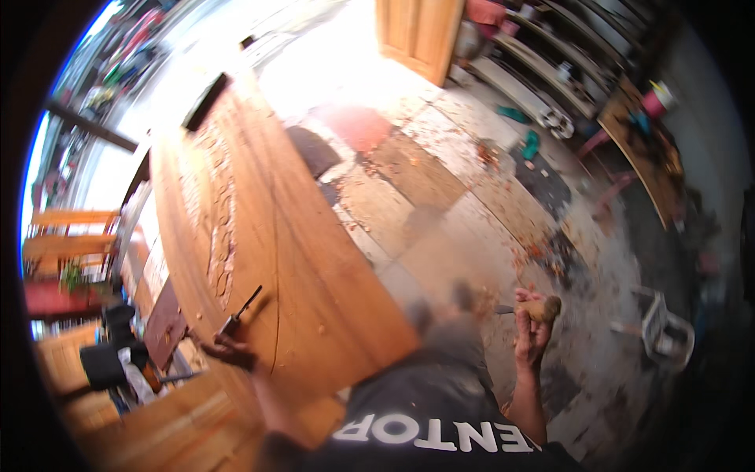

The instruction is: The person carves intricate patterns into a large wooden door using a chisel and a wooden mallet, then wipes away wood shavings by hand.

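Observation:
A long brown wooden board (314, 315) with carved, wavy relief along its left part slants across the left half of the view. Over its near left edge, my left hand (228, 352) is closed around a carving chisel (233, 318), whose thin dark shaft points up and right above the board. Out to the right, away from the board, my right hand (532, 342) grips a stubby brown wooden piece (544, 310). A small dark bit sticks out to its left; blur hides its exact kind.
Wood chips lie over the patchwork tile floor (464, 204). A dark block (206, 102) rests on the board's far end. Shelves (543, 71) and a small wooden table (641, 149) stand at the right, with a white-framed object (664, 330) nearer me. A wooden door panel (418, 35) is at the back.

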Tool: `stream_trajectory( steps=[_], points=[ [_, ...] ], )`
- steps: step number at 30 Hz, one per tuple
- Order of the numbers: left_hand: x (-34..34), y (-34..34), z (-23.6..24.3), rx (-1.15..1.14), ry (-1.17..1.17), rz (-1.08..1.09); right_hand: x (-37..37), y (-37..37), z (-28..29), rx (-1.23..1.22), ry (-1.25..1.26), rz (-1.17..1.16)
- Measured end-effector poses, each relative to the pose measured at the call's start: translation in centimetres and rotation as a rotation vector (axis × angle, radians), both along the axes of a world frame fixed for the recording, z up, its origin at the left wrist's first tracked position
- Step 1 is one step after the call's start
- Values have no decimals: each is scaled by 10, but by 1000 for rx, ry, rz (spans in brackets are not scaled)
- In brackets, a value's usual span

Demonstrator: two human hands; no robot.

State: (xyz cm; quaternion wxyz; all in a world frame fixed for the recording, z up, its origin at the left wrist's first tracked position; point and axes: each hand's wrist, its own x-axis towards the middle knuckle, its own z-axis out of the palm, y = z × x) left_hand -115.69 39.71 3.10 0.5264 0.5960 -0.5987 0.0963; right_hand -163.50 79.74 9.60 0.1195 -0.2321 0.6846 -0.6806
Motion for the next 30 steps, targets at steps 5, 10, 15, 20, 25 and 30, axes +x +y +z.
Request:
stream_trajectory(
  steps=[5,10,15,20,25,30],
  points=[
    [-243,95,40,335,-17,-551,-89,-53,-26,25,-46,241],
    [-388,152,69,447,-230,-993,-107,-147,4,1,-161,801],
    [-441,133,104,498,68,-887,-116,-224,9,3,-122,1127],
    [-414,88,93,318,4,-580,-131,-313,30,-143,19,1426],
    [-406,22,81,427,183,-294,-196,-398,4,193,120,1364],
    [-403,-67,80,366,22,-249,-251,-480,-22,299,37,1203]
  ],
)
